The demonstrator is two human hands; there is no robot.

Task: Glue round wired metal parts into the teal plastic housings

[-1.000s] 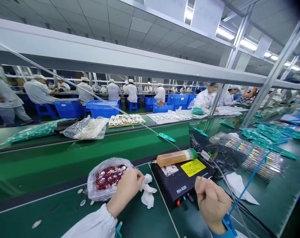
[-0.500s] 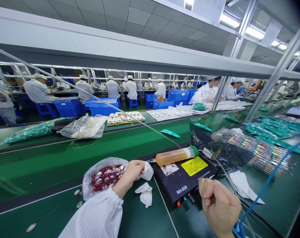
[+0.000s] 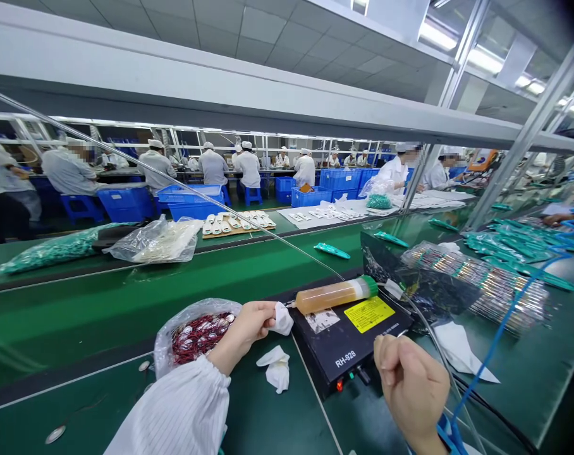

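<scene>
My left hand (image 3: 256,321) is closed, pinching a crumpled white tissue (image 3: 282,320) at the nozzle end of a glue syringe (image 3: 329,297). The syringe, amber inside with a green cap, lies across a black RH-928 dispenser box (image 3: 332,341). My right hand (image 3: 413,382) is a closed fist in front of the box's right side. A thin dark tip shows at its fingers, too small to name. Beside my left forearm sits a clear bag (image 3: 161,338) of red-wired metal discs (image 3: 196,341). Another crumpled tissue (image 3: 277,371) lies on the green bench.
A green conveyor (image 3: 102,322) runs behind the bench, carrying a teal piece (image 3: 332,250). Right of the box lie a black plastic sheet (image 3: 429,291), bundled metal parts (image 3: 500,291), a white cloth (image 3: 462,351) and a blue coiled cord (image 3: 500,332). Co-workers in white sit beyond.
The tissue in my left hand has come up against the syringe nozzle. My right fist has shifted slightly left and up in view. The teal piece has moved right along the conveyor.
</scene>
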